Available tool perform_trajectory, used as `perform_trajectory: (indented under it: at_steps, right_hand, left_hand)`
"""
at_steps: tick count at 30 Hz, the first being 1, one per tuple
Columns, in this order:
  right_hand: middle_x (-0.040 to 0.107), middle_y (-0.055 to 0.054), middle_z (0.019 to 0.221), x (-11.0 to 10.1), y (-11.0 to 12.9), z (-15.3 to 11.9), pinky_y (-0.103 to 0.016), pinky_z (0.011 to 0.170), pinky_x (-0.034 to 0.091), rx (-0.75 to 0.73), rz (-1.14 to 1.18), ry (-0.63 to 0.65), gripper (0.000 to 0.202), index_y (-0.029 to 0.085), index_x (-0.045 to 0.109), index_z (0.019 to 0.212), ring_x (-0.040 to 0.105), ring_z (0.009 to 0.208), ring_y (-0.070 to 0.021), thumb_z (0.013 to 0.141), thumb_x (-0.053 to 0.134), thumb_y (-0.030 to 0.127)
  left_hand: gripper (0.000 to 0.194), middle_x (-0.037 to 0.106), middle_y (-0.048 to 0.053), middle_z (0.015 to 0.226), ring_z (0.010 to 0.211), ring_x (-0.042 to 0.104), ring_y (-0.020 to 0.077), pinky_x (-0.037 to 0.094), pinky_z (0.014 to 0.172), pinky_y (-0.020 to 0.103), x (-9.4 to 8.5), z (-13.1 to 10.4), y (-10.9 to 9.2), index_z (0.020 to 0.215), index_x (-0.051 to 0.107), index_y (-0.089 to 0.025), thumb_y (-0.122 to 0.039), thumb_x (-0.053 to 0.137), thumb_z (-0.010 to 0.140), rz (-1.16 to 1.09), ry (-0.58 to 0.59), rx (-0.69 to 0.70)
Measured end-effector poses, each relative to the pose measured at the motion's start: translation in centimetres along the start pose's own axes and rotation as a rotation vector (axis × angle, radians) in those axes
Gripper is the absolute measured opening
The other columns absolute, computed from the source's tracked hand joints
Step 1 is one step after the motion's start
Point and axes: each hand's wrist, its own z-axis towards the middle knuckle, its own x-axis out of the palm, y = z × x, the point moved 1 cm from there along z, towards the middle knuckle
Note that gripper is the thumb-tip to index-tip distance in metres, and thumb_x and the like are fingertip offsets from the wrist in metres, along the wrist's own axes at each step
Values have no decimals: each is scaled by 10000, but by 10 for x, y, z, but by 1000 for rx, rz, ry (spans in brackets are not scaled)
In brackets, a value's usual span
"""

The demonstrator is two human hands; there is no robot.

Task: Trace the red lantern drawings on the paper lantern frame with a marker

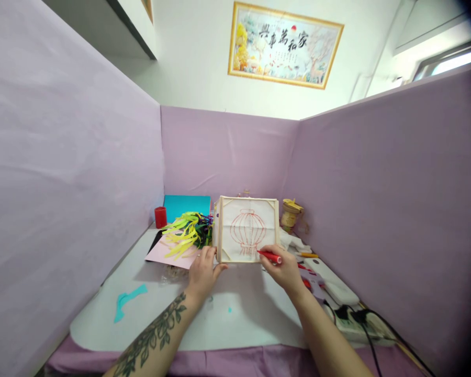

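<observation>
A wooden-framed white paper panel [226, 215] stands nearly upright in the middle of the table. On it is a red line drawing of a round lantern [248, 229] with a fringe at its base. My left hand [204, 272] grips the lower left corner of the frame, thumb at the front and fingers along the side. A red marker [271, 257] is pinched in my right hand [281, 269], its tip at the drawing's fringe, near the panel's lower right.
Yellow and green paper strips [182, 230] lie on pink paper [168, 251] at left, near a red cylinder [160, 217] and blue sheet [186, 207]. Cyan scrap [129, 299] sits front left. A twine spool [291, 213], white box [339, 283] and corded power strip [353, 324] line the right.
</observation>
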Motion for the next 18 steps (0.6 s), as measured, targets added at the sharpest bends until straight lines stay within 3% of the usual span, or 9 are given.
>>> perform_trajectory:
  at_steps: [11, 14, 16, 18]
  right_hand:
    - [668, -33, 726, -1, 3, 3, -286, 692, 475, 48, 7, 34, 103, 198, 658, 724, 615, 703, -180, 718, 555, 207]
    - [645, -25, 673, -7, 2, 4, -289, 655, 458, 143, 146, 66, 66, 187, 652, 668, 592, 665, -176, 668, 587, 200]
    - [617, -18, 633, -17, 0, 2, -277, 588, 440, 273, 375, -32, 45, 174, 631, 639, 563, 607, -160, 643, 619, 217]
    - [541, 15, 549, -29, -1, -6, -237, 486, 373, 418, 625, -257, 93, 165, 621, 675, 479, 498, -116, 639, 657, 243]
  left_hand:
    - [405, 584, 122, 1147, 1000, 601, 265, 509, 835, 396, -1, 0, -2, 1177, 508, -156, -395, 606, 865, 10, 21, -12]
    - [395, 589, 120, 1132, 1004, 605, 267, 510, 838, 395, -3, 0, -3, 1169, 515, -154, -392, 604, 867, 9, 22, -16]
    - [398, 592, 116, 1114, 999, 610, 265, 515, 828, 392, -5, 1, -2, 1165, 520, -153, -404, 600, 867, -8, 9, -12]
    - [412, 588, 115, 1111, 1003, 612, 268, 521, 820, 395, -7, 2, -2, 1161, 526, -151, -416, 608, 856, -31, -12, -4]
